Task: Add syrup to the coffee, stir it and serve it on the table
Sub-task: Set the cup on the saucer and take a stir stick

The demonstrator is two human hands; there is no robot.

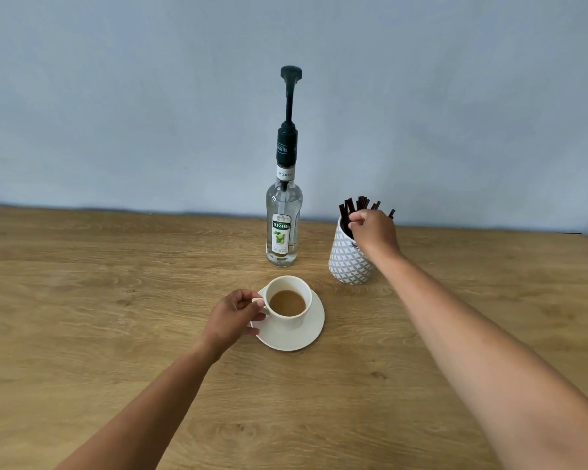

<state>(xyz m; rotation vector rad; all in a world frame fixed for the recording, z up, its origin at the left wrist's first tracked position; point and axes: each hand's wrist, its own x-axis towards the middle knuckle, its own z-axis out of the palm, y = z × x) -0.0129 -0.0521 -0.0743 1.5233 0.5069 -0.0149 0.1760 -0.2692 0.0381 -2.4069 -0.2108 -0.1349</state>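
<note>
Stir step starting — right hand (374, 228) pinched a stirrer (345, 215) in the patterned holder (348, 262), left hand (233, 317) gripped the cup (287, 303) handle — next, lift one stick clear into the coffee.

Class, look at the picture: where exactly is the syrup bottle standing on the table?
In the head view, the syrup bottle stands upright near the table's far edge, just beyond the coffee cup and left of the patterned stirrer holder.

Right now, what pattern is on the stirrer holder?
A grey-and-white geometric lattice pattern on the holder, seen in the head view.
</note>
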